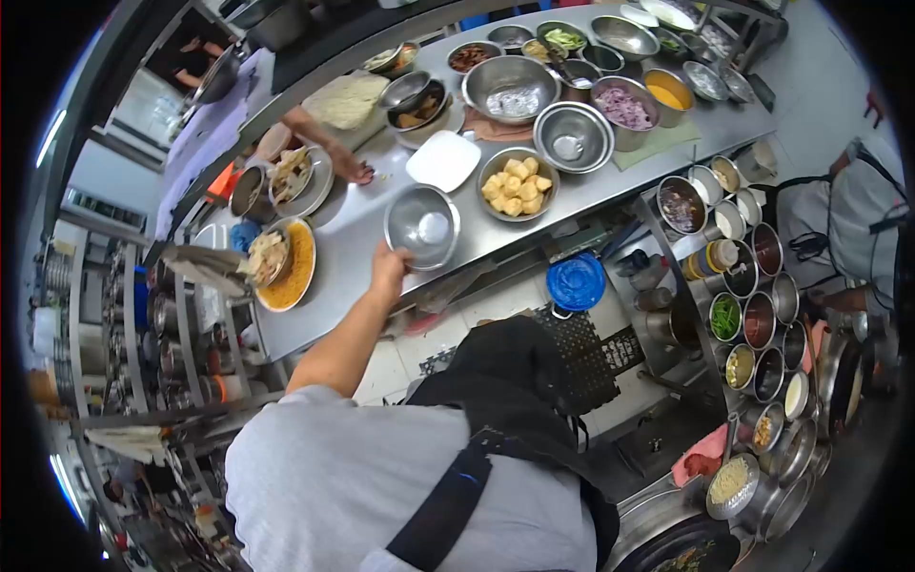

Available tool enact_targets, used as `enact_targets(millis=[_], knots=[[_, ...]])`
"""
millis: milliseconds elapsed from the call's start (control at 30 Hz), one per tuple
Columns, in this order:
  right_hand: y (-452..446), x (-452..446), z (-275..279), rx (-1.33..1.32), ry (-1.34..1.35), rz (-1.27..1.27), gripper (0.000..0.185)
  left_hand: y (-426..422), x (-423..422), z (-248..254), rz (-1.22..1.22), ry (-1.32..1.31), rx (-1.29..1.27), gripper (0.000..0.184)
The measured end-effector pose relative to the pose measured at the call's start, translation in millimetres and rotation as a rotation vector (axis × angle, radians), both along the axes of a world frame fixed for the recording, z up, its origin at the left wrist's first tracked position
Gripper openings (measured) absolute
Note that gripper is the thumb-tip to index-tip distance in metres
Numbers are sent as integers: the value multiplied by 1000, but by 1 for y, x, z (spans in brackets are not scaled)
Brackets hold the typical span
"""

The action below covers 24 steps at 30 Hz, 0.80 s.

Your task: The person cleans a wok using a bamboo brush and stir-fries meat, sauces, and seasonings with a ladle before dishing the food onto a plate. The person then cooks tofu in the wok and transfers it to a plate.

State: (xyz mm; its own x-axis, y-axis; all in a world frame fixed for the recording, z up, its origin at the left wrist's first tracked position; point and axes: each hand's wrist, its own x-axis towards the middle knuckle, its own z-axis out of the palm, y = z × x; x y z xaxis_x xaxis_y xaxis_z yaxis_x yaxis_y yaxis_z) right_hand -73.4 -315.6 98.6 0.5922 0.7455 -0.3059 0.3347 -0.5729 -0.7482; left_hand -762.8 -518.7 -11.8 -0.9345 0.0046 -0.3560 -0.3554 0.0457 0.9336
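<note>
My left hand (389, 270) reaches over the near edge of the steel counter (343, 257), its fingers closed on the rim of a metal mixing bowl (422, 227). Nothing shows inside that bowl except light reflections. Just beyond it lies a white square plate (444, 160). To its right is a metal bowl of yellow chunks (518, 186), with a stack of metal bowls (573, 136) behind. My right hand is out of sight.
A co-worker's hand (355, 170) reaches across the counter from the far side. A yellow-orange filled tray (303, 276) stands at left. Right of me are several metal containers (760, 319) and a wok (681, 548). A blue lid (576, 281) sits low below the counter.
</note>
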Motion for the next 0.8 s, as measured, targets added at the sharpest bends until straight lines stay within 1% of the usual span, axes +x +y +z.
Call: enact_targets(millis=[33, 100, 133, 167, 200, 233, 267, 300, 333, 400, 467, 533, 600, 667, 700, 767, 800], knots=[[-2, -3, 2, 10, 14, -22, 40, 9, -15, 20, -30, 61, 35, 42], [-5, -4, 9, 12, 35, -48, 38, 53, -55, 55, -132, 184, -147, 39], [-9, -2, 11, 13, 43, -61, 38, 82, -74, 70, -236, 213, -62, 39], [-11, -1, 14, 17, 61, -76, 37, 113, -98, 73, -332, 196, 11, 40], [-13, 0, 16, 15, 78, -85, 36, 145, -125, 66, -410, 197, -51, 43], [-17, 2, 20, 21, 99, -99, 36, 178, -130, 79, -459, 237, -2, 41], [-19, 6, 25, -39, 139, -104, 38, 207, -156, 55, -487, 251, -36, 38], [-22, 4, 27, -27, 107, -118, 37, 229, -160, 58, -531, 246, -99, 36], [-26, 1, 28, -29, 81, -128, 36, 247, -175, 43, -533, 190, -99, 33], [-29, -5, 27, -34, 26, -143, 35, 258, -177, 36, -538, 132, -109, 31], [-31, -6, 26, -39, -12, -159, 34, 250, -170, 33, -480, -45, 118, 25], [-31, -6, 25, -47, -50, -165, 32, 204, -147, 31, -373, 334, -240, 28], [-33, -3, 24, -57, -83, -168, 31, 162, -114, 32, -558, -30, -722, 33], [-34, 0, 23, -73, -132, -169, 30, 156, -76, 5, -411, -329, -375, 33], [-34, 0, 24, -86, -160, -168, 30, 157, -65, -12, -383, -321, -83, 31], [-30, 6, 20, -110, -207, -164, 29, 164, -63, -36, -243, -299, 94, 28], [-28, 14, 17, -122, -197, -157, 29, 168, -67, -53, -176, -228, 67, 23]])
